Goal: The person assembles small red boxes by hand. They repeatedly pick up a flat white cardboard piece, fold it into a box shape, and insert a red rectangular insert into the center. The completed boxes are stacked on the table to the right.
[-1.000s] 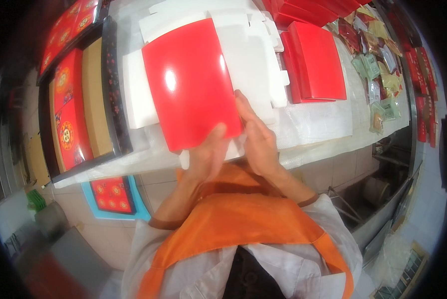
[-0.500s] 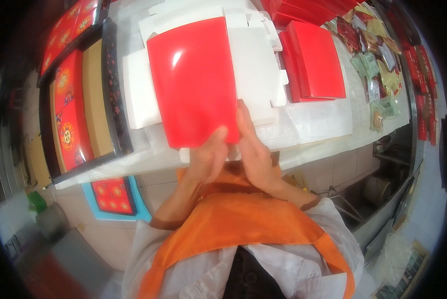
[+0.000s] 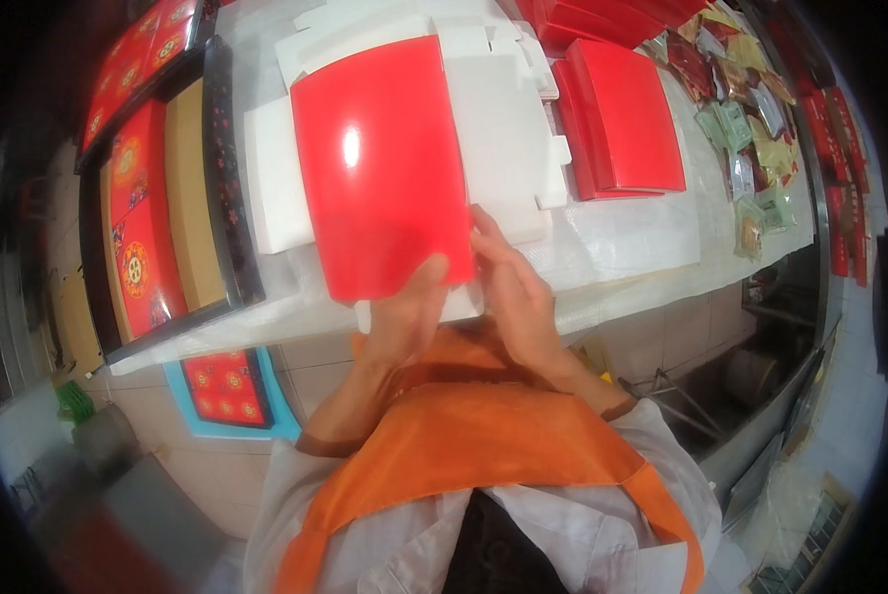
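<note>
Head view: left hand [image 3: 407, 315] and right hand [image 3: 519, 305] are grasping a glossy red carton [image 3: 385, 173] at the near edge of the worktop [image 3: 617, 294].

Red carton [image 3: 380, 188]: one piece, box-like, with a broad, roughly rectangular face; plain red, no print seen on it.
Finish: glossy; one bright white glare spot left of centre in the far half, duller red toward the near end.
Pose: broad face up, long sides running near to far, far end tipped slightly left; outline bowed in this view.
Near end: white patches show just below the red edge; cannot tell whether they are its flaps.
Hold: left hand [image 3: 404, 315] at the near end, thumb on the face; right hand [image 3: 515, 297] along the near right edge.
Underside: hidden.
</note>
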Demonstrator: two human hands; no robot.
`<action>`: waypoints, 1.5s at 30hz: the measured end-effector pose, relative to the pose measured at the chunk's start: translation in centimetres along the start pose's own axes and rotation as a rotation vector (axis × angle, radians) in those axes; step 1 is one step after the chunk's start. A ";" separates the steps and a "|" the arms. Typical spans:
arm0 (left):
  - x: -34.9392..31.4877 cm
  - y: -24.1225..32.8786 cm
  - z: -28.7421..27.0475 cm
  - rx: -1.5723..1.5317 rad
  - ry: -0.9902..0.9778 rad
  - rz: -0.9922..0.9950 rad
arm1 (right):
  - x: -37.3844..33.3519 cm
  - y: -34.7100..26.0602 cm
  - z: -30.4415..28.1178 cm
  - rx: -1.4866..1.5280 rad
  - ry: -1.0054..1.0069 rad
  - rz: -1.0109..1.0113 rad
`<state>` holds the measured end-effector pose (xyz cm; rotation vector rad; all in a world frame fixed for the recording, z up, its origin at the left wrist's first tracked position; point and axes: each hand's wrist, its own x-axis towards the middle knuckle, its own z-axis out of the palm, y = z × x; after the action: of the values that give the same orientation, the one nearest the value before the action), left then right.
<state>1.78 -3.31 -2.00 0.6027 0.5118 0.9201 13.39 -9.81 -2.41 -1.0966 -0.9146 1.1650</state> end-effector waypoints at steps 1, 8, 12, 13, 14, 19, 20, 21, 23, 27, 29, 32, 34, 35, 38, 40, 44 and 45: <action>-0.1 0.1 0.0 0.062 0.018 0.011 | 0.2 -0.2 -0.5 0.008 -0.039 0.037; -3.7 0.0 0.0 0.686 0.005 -0.153 | 3.9 -2.5 -2.2 0.059 0.110 -0.071; -5.3 -2.9 -1.4 0.470 0.037 -0.275 | 5.2 -3.0 -2.4 -0.042 0.195 -0.066; -5.3 -2.9 -1.4 0.427 0.046 -0.329 | 5.2 -3.0 -2.3 -0.005 0.213 -0.069; -5.4 -2.7 -1.3 0.493 0.007 -0.394 | 5.2 -2.9 -2.4 -0.006 0.236 -0.087; -7.9 0.3 -3.2 0.956 -0.524 -0.296 | 5.3 -3.7 -2.8 -0.018 0.323 -0.150; -8.1 2.0 -3.8 0.971 -0.565 -0.338 | 5.2 -3.9 -3.4 -0.070 0.310 -0.171; -8.3 3.8 -4.4 0.984 -0.605 -0.379 | 4.9 -4.1 -3.7 -0.077 0.307 -0.145; -8.8 6.1 -4.9 0.737 -0.109 -0.532 | 4.4 -4.4 -3.6 -0.083 0.270 -0.083; -1.9 4.3 -1.9 1.068 0.156 0.404 | 2.7 -3.4 -2.1 -0.299 0.153 -0.092; 0.1 3.2 -1.0 0.989 0.154 0.338 | 1.9 -3.4 -1.6 -0.294 0.107 -0.034; 0.2 2.6 -0.7 0.874 0.194 0.222 | 1.8 -3.2 -2.7 -0.451 0.048 -0.108; -0.2 2.2 -1.2 0.838 0.202 0.118 | 2.1 -2.6 -3.5 -0.430 0.024 -0.079; -0.5 1.9 -2.2 0.839 0.190 0.056 | 2.2 -2.4 -3.5 -0.379 0.018 -0.024; -0.9 1.4 -2.8 0.848 0.134 0.076 | 2.6 -0.9 -4.2 -0.311 0.024 0.001; -0.9 1.2 -2.8 0.832 0.117 0.174 | 2.7 -0.5 -4.2 -0.282 0.073 -0.037; -0.5 -0.2 -1.8 0.574 0.213 0.397 | 2.9 -0.3 -2.2 -0.103 0.275 -0.129; -0.5 -0.5 -1.6 0.464 0.255 0.450 | 2.8 -0.2 -1.9 -0.034 0.332 -0.153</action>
<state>0.84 -3.55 -3.41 1.0552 0.8515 1.3268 15.76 -7.44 -2.63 -1.1839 -0.7454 0.8139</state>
